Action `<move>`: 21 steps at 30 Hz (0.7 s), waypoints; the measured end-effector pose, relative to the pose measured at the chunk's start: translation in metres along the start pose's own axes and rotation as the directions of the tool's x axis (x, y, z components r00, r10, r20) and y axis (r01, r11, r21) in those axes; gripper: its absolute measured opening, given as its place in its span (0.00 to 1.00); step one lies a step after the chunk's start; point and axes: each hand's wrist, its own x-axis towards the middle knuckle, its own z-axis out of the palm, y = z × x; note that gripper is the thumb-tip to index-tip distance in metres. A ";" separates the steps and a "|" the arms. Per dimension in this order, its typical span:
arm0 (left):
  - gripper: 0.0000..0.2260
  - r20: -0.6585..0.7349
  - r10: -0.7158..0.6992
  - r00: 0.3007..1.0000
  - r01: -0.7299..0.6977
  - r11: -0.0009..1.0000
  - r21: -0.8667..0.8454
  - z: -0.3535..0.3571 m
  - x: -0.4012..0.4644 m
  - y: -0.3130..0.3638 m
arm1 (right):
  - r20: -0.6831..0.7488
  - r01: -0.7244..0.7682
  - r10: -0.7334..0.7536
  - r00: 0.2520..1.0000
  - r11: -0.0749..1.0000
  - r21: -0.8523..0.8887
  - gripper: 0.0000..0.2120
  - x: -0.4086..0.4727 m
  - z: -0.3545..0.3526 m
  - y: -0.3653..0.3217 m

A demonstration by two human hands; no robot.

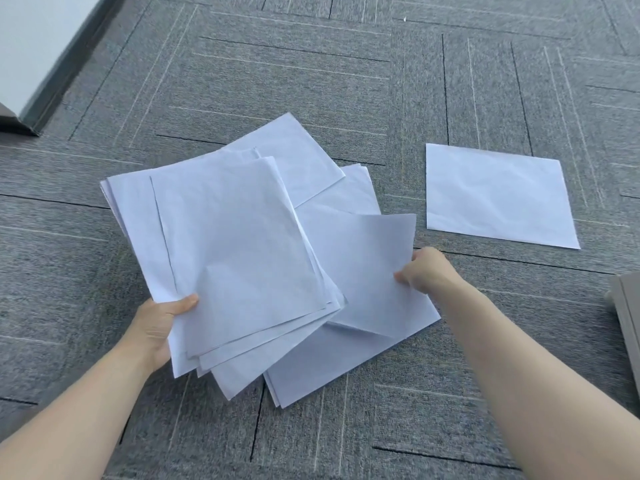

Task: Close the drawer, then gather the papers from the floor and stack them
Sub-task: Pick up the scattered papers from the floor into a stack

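My left hand grips a loose sheaf of white papers at its lower left edge, held above the grey carpet. My right hand pinches the right edge of one white sheet, lifted off a small pile of papers on the floor. Another sheet lies behind the sheaf, partly covered by it. A single sheet lies flat on the carpet, apart to the right. The drawer is not clearly in view.
Grey carpet tiles cover the floor. A white wall with a dark skirting runs at the top left. A grey furniture edge stands at the right border. A dark flat corner shows at the left.
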 end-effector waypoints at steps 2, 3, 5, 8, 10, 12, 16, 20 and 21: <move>0.17 0.007 -0.003 1.000 0.003 1.000 -0.003 0.003 0.001 -0.001 | -0.047 0.008 -0.013 0.999 0.995 -0.101 0.11 -0.003 0.004 0.002; 0.17 0.009 -0.003 1.000 0.003 1.000 -0.001 0.004 0.001 -0.001 | -0.074 0.004 -0.015 0.997 0.989 -0.145 0.14 -0.004 0.006 0.002; 0.17 0.011 -0.003 1.000 0.002 1.000 0.005 0.006 0.002 -0.001 | -0.108 -0.005 -0.018 0.994 0.978 -0.209 0.18 -0.006 0.010 0.003; 0.17 0.014 -0.001 1.000 0.001 1.000 0.017 0.008 0.004 -0.002 | -0.124 -0.027 -0.002 0.992 0.972 -0.232 0.18 -0.009 0.013 0.002; 0.16 0.017 -0.002 1.000 0.001 1.000 0.019 0.009 0.004 -0.002 | -0.118 -0.044 0.019 0.993 0.975 -0.218 0.20 -0.009 0.013 0.001; 0.14 0.024 -0.003 1.000 0.002 1.000 0.018 0.010 0.003 -0.003 | -0.107 -0.040 0.016 0.994 0.974 -0.225 0.23 -0.011 0.015 -0.001; 0.16 0.030 -0.012 0.999 0.011 1.000 0.024 0.012 0.002 -0.005 | -0.178 -0.045 -0.010 0.984 0.952 -0.303 0.31 -0.019 0.028 -0.008; 0.13 0.037 -0.007 0.999 0.006 0.999 0.038 0.013 0.000 -0.004 | -0.159 -0.090 0.062 0.985 0.981 -0.171 0.24 -0.019 0.031 -0.010; 0.12 0.040 -0.004 0.999 0.003 0.999 0.040 0.014 -0.001 -0.003 | -0.131 -0.082 0.064 0.989 0.987 -0.140 0.19 -0.018 0.032 -0.011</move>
